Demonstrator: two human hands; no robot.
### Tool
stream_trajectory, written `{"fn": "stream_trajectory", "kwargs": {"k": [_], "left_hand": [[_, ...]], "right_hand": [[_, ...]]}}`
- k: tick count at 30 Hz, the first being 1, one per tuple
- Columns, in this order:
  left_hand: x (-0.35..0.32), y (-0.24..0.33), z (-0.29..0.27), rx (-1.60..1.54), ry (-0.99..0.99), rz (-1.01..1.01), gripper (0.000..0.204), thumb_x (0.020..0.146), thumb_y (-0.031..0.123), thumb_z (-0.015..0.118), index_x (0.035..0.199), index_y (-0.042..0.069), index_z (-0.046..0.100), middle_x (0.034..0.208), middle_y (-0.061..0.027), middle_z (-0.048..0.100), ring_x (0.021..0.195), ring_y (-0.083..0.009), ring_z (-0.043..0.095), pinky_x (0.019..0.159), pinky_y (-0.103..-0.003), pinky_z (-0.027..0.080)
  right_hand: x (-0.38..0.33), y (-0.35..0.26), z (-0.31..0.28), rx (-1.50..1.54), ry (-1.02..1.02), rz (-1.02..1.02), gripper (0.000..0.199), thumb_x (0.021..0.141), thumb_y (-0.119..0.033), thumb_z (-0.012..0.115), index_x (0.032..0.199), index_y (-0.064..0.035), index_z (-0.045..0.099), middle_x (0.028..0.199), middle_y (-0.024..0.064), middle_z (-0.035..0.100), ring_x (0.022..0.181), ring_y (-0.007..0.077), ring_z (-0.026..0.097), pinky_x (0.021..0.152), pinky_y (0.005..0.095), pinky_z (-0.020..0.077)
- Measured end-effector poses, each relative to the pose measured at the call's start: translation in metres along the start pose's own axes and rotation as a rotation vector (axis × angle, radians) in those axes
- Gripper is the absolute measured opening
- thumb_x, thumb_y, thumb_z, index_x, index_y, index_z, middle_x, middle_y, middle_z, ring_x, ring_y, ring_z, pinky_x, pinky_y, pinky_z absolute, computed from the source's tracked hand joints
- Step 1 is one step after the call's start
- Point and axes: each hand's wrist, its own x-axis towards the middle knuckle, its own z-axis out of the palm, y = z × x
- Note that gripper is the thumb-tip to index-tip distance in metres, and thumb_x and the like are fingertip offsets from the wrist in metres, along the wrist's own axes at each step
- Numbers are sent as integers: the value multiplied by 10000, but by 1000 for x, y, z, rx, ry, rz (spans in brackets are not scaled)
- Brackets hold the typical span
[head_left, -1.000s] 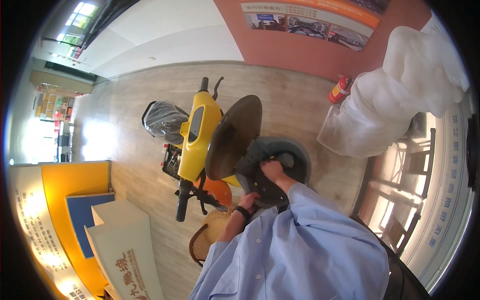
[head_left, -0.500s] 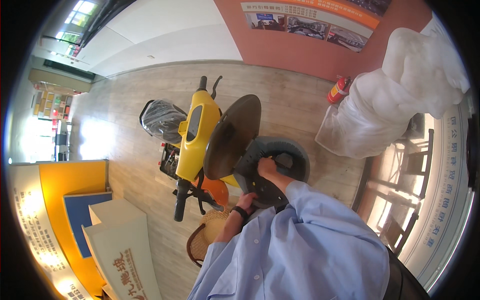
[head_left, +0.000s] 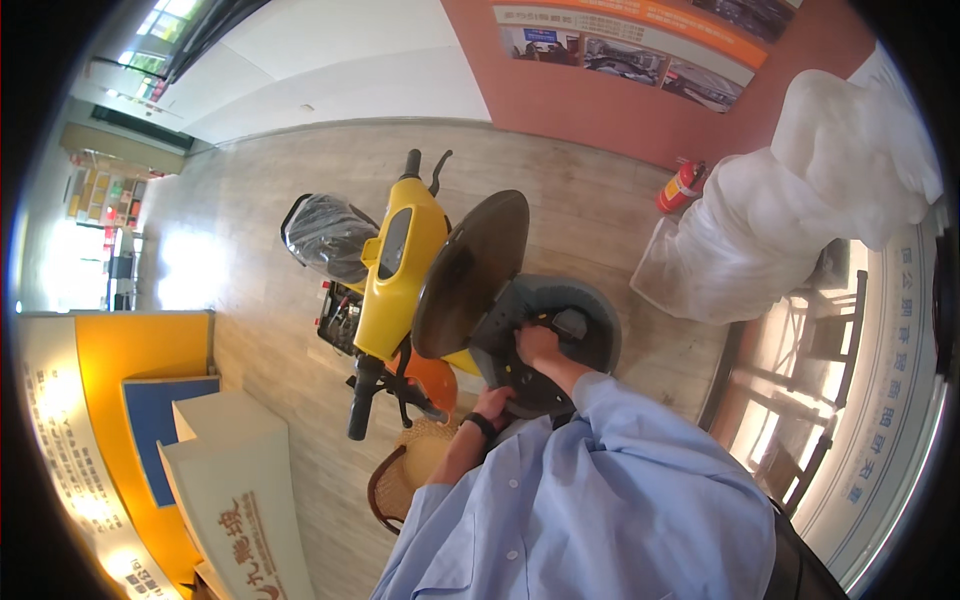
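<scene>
Wooden floor (head_left: pixel 290 160) spreads beneath the yellow scooter (head_left: pixel 395 312), whose open gray bin (head_left: pixel 606 312) lies right and far of your left hand (head_left: pixel 494 403) at its near-left rim, your curled right hand (head_left: pixel 538 344) reaching inside, though I cannot tell what either grasps.

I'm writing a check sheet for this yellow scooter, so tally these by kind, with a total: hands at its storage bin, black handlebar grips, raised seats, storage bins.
Hands: 2
Black handlebar grips: 2
Raised seat: 1
Storage bin: 1
Total: 6
</scene>
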Motion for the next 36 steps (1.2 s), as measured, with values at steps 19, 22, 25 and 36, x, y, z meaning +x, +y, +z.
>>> {"fn": "stream_trajectory", "kwargs": {"k": [19, 22, 25, 36], "left_hand": [[4, -3, 0, 16, 3, 60, 328, 703, -81, 473, 1019, -12, 526, 922, -139, 590, 830, -305, 593, 733, -437, 522], [10, -8, -7, 37, -2, 81, 351, 709, -79, 469, 1046, 7, 518, 944, -138, 584, 846, -306, 590, 736, -444, 522], [12, -7, 0, 66, -4, 71, 373, 713, -81, 466, 1069, 24, 506, 957, -137, 577, 858, -311, 585, 739, -459, 522], [2, 0, 7, 22, 37, 18, 356, 705, -98, 473, 1041, 15, 508, 920, -137, 577, 839, -316, 588, 743, -479, 520]], "right_hand": [[4, 0, -13, -98, -33, -101, 277, 842, -255, 466, 819, -38, 636, 819, 187, 637, 801, 349, 622, 718, 450, 490], [5, -5, -11, -26, -64, 9, 334, 874, -283, 428, 848, -26, 640, 855, 195, 636, 834, 355, 615, 751, 452, 481], [16, 12, 2, 1, -90, 59, 355, 881, -289, 416, 852, -23, 649, 868, 203, 633, 844, 358, 613, 762, 449, 479], [9, 16, -10, -232, -24, -301, 226, 810, -189, 471, 802, -51, 650, 778, 167, 641, 776, 344, 626, 702, 446, 497]]}}
